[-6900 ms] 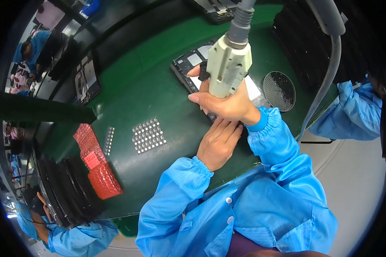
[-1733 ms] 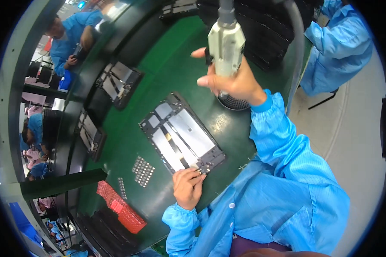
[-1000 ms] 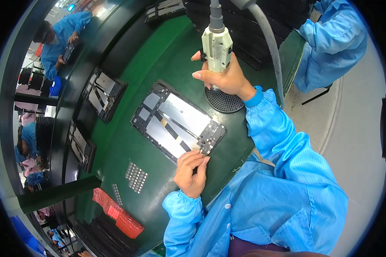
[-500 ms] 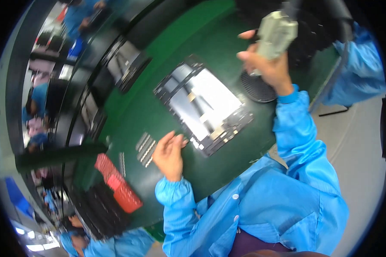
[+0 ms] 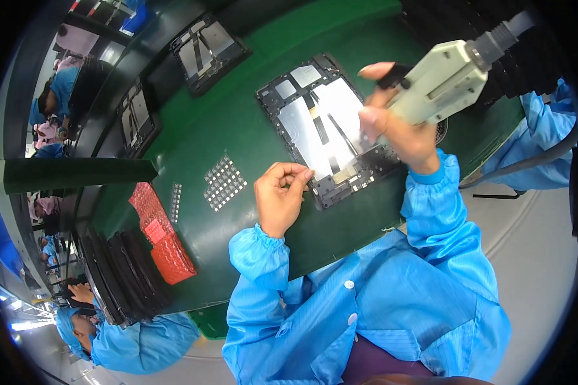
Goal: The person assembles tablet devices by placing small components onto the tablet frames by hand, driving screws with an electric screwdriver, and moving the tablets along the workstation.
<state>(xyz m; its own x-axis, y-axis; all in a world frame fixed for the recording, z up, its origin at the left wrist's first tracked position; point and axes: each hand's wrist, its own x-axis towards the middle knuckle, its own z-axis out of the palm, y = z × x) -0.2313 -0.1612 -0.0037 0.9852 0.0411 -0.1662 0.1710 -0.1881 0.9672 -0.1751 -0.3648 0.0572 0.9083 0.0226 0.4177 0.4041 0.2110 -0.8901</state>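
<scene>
An opened tablet (image 5: 299, 128) with silver panels, flat cables and a black frame lies on the green bench. My right hand (image 5: 410, 136) is closed round a pale green electric screwdriver (image 5: 442, 83) with a grey cable end, held over the tablet's right side. Its tip is hidden by the hand. At the tablet's near left edge my left hand (image 5: 280, 200) is closed, thumb and forefinger pinched together. Whatever sits between those fingertips is too small to make out. Left of that hand lies a sheet of small grey-and-white pieces (image 5: 225, 183).
A narrow strip of similar pieces (image 5: 176, 203) lies beside red bubble wrap (image 5: 172, 258). Black panels stand in a row (image 5: 125, 273) at the left. Two more opened tablets (image 5: 209, 52) rest along the far side. A co-worker in blue (image 5: 135, 343) is at lower left.
The screwdriver and my right hand have come lower, towards the tablet. My left hand has moved to the tablet's edge, its fingertips now pinched. The whole view has shifted.
</scene>
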